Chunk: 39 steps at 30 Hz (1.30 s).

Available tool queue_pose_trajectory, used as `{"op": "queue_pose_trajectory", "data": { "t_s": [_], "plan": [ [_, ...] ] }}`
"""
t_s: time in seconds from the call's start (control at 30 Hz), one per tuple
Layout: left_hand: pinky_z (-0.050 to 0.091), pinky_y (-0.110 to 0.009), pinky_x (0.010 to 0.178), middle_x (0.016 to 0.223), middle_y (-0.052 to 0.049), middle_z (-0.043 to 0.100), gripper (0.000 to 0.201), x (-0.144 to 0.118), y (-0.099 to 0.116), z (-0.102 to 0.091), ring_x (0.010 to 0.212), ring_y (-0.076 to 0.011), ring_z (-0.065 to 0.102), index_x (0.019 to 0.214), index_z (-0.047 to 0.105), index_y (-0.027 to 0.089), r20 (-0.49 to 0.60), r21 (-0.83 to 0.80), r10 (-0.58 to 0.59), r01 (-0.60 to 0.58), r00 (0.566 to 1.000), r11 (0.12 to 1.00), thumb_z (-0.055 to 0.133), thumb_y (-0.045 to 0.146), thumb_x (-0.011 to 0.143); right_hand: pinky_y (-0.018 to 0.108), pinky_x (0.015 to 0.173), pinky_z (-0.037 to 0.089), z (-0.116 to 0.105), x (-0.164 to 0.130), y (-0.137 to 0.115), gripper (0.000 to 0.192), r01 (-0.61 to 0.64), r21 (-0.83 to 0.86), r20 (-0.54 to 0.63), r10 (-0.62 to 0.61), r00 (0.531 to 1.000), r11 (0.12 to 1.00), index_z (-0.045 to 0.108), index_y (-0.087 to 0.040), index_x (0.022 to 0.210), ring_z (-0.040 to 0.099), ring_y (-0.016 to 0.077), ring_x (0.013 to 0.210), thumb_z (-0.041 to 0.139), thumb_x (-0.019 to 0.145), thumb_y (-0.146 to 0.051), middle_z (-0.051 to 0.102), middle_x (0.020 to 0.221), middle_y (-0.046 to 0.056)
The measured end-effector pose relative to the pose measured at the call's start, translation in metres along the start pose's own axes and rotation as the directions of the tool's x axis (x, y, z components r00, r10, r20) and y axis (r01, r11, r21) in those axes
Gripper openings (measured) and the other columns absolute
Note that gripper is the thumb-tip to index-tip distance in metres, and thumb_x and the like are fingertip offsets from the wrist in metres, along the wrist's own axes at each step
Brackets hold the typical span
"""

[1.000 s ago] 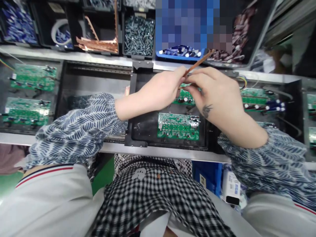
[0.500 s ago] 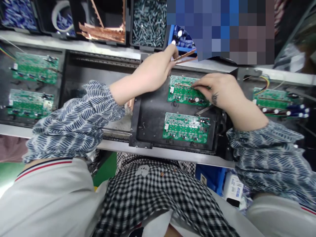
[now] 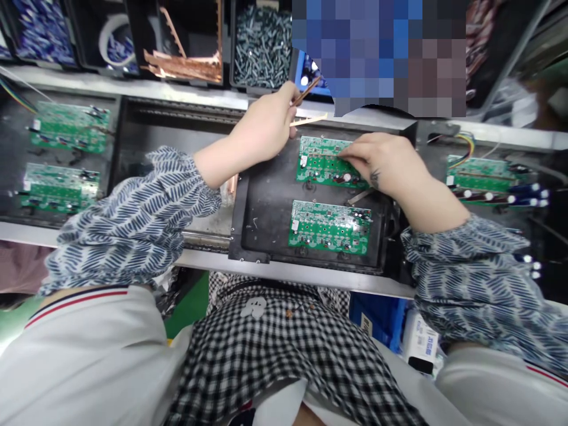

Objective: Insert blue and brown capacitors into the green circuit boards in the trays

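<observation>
As right hand (image 3: 387,161) overlaps board (image 3: 320,164), bins (image 3: 226,44) beyond.

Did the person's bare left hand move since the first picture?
Yes, the left hand moved up-left in view, off the upper green rectangular circuit board.

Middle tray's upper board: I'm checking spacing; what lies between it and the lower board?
In the head view, mostly black tray, with a grey tab toward picture right.
</observation>
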<state>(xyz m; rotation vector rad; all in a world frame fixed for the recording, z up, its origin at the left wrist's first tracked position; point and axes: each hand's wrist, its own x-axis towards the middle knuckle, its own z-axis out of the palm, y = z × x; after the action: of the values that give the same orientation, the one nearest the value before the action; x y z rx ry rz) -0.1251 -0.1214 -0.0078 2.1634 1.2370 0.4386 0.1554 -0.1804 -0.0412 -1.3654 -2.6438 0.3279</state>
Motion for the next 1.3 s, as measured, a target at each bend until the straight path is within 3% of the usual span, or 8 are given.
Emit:
{"op": "queue_pose_trajectory", "data": {
  "t_s": [0.13,0.23,0.33,0.57,0.83,0.97,1.07,1.3],
  "plan": [
    [0.042,-0.037,0.082,0.085,-0.004,0.073,0.024,0.000,0.013,0.005,0.090,-0.0252,0.064,0.112,0.061,0.026,0.026,-0.057,-0.052,0.053,0.998,0.997,0.044,0.022,0.096,0.044,0.091,0.050,-0.013,0.005,-0.026,0.023,-0.074,-0.065,-0.005,0.074,0.997,0.995,0.070,-0.024,0.109,0.059,0.0259,0.106,0.048,0.104,-0.026,0.068,0.117,0.010],
    [0.046,-0.033,0.075,0.082,-0.005,0.072,0.024,-0.003,0.034,0.013,0.081,-0.0213,0.067,0.114,0.062,0.019,0.184,-0.224,-0.058,0.099,0.981,0.970,0.043,0.020,0.099,0.046,0.099,0.047,-0.027,0.004,-0.053,0.026,-0.122,-0.077,-0.101,0.114,0.988,0.990,0.063,-0.027,0.124,0.056,0.0266,0.117,0.045,0.106,-0.029,0.064,0.130,0.008],
    [0.047,-0.027,0.067,0.085,-0.004,0.073,0.028,-0.006,0.045,0.018,0.069,-0.0164,0.067,0.118,0.062,0.017,0.336,-0.290,-0.016,0.119,0.942,0.949,0.039,0.019,0.100,0.045,0.094,0.050,-0.031,-0.006,-0.058,0.029,-0.121,-0.068,-0.087,0.115,0.989,0.990,0.066,-0.026,0.121,0.062,0.0261,0.109,0.040,0.107,-0.032,0.071,0.116,0.009],
    [0.049,-0.033,0.089,0.097,-0.003,0.073,0.028,-0.005,0.019,0.017,0.106,-0.0239,0.064,0.103,0.071,0.032,0.111,0.035,0.067,-0.071,0.992,0.997,0.047,0.024,0.094,0.041,0.089,0.057,-0.005,-0.032,-0.027,0.026,-0.077,0.010,-0.062,0.078,0.995,0.997,0.074,-0.021,0.105,0.070,0.0248,0.100,0.048,0.102,-0.021,0.075,0.106,0.009],
    [0.048,-0.033,0.084,0.088,-0.004,0.073,0.029,-0.014,0.026,0.012,0.098,-0.0236,0.067,0.112,0.066,0.030,0.075,-0.078,-0.016,0.021,0.997,0.997,0.042,0.022,0.098,0.043,0.085,0.057,-0.004,-0.025,-0.026,0.030,-0.051,-0.043,0.016,0.051,0.999,0.998,0.075,-0.021,0.102,0.068,0.0263,0.097,0.045,0.097,-0.018,0.073,0.102,0.008],
    [0.049,-0.031,0.084,0.091,-0.003,0.074,0.028,-0.018,0.037,0.018,0.095,-0.0203,0.067,0.119,0.059,0.029,0.077,-0.226,-0.076,0.092,0.994,0.970,0.042,0.019,0.099,0.044,0.092,0.056,-0.020,-0.019,-0.045,0.030,-0.154,0.056,-0.147,0.161,0.976,0.986,0.067,-0.016,0.120,0.065,0.0278,0.107,0.052,0.096,-0.024,0.068,0.122,0.014],
    [0.049,-0.027,0.079,0.087,-0.002,0.073,0.028,-0.023,0.055,0.026,0.084,-0.0158,0.066,0.121,0.056,0.025,0.146,-0.339,-0.082,0.127,0.986,0.932,0.040,0.016,0.101,0.043,0.095,0.055,-0.037,-0.018,-0.078,0.035,-0.280,0.086,-0.322,0.293,0.900,0.956,0.060,-0.019,0.131,0.062,0.0285,0.117,0.055,0.099,-0.030,0.062,0.133,0.017],
    [0.048,-0.027,0.080,0.086,-0.003,0.071,0.023,-0.040,0.069,0.029,0.079,-0.0152,0.066,0.113,0.062,0.019,0.450,-0.327,0.070,0.091,0.890,0.941,0.044,0.016,0.100,0.045,0.086,0.057,-0.042,-0.057,-0.115,0.027,-0.060,-0.052,-0.134,0.053,0.990,0.997,0.070,-0.025,0.116,0.069,0.0282,0.101,0.047,0.103,-0.020,0.075,0.112,0.008]
  ]
}}
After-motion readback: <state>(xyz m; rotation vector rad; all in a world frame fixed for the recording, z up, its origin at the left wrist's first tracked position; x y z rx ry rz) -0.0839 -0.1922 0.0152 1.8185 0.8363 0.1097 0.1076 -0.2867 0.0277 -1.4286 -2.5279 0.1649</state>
